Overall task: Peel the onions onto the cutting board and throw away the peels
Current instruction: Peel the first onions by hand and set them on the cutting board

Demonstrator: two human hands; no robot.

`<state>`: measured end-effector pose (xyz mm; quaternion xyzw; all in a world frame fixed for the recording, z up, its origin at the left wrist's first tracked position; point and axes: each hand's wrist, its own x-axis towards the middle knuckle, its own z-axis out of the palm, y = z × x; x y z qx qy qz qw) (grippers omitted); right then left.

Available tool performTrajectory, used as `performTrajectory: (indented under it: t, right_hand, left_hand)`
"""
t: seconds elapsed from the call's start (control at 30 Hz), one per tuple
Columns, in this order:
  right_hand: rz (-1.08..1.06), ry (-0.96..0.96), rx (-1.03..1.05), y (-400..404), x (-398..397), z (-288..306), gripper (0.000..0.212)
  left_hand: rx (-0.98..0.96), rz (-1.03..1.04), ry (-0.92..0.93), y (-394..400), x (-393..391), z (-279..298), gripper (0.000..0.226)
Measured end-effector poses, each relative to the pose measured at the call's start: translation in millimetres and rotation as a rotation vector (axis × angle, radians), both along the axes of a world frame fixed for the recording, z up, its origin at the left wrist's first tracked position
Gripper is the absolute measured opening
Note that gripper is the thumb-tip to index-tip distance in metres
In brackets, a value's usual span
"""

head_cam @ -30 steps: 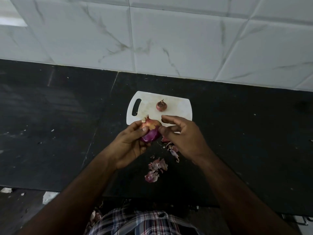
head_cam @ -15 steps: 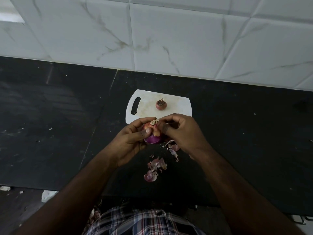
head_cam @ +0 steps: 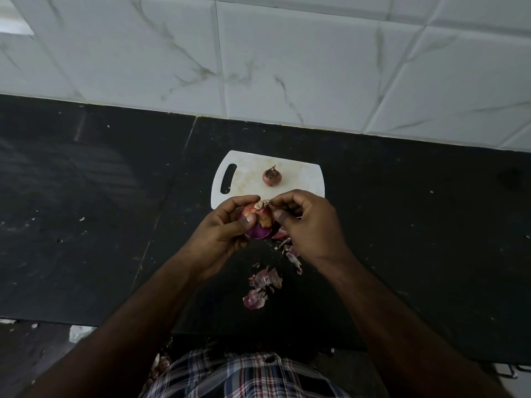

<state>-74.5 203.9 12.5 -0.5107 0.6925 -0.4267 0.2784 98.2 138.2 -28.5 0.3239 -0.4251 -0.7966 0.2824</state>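
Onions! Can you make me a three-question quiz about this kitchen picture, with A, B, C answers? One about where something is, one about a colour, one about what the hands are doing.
1. Where is the small unpeeled onion?
A. on the cutting board
B. on the floor
C. in a bowl

2. What colour is the cutting board?
A. green
B. white
C. red

3. What is the left hand doing?
A. lying flat on the counter
B. holding a knife
C. holding the half-peeled onion

Answers: 1 A, it sits alone on the board. 2 B, the board shows white on the black counter. 3 C, its fingers curl round the onion while the right hand pinches skin near its top.
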Motion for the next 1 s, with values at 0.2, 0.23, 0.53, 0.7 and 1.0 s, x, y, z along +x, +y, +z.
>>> performTrajectory:
  t: [0.2, 0.23, 0.53, 0.7, 1.0]
  right_hand:
    - [0.121, -0.119, 0.024, 11, 3, -4, 0.025]
    - [0.149, -0.127, 0.024, 14, 3, -5, 0.027]
    - [0.277, -0.344, -0.021, 20, 0, 0, 0.030]
    - [0.247, -0.325, -0.039, 21, 2, -1, 0.031]
    - [0.125, -0.096, 0.099, 9, -13, -15, 0.041]
  left_hand:
    - [0.076, 0.165, -0.058, -5, -1, 2, 0.047]
    - [0.083, 0.179, -0.071, -6, -1, 2, 0.050]
    - [0.176, 0.278, -0.076, -4, -11, 1, 0.040]
    - [0.346, 0.360, -0.011, -10, -9, 1, 0.043]
    - [0.467, 0.183, 0.071, -9, -4, 4, 0.053]
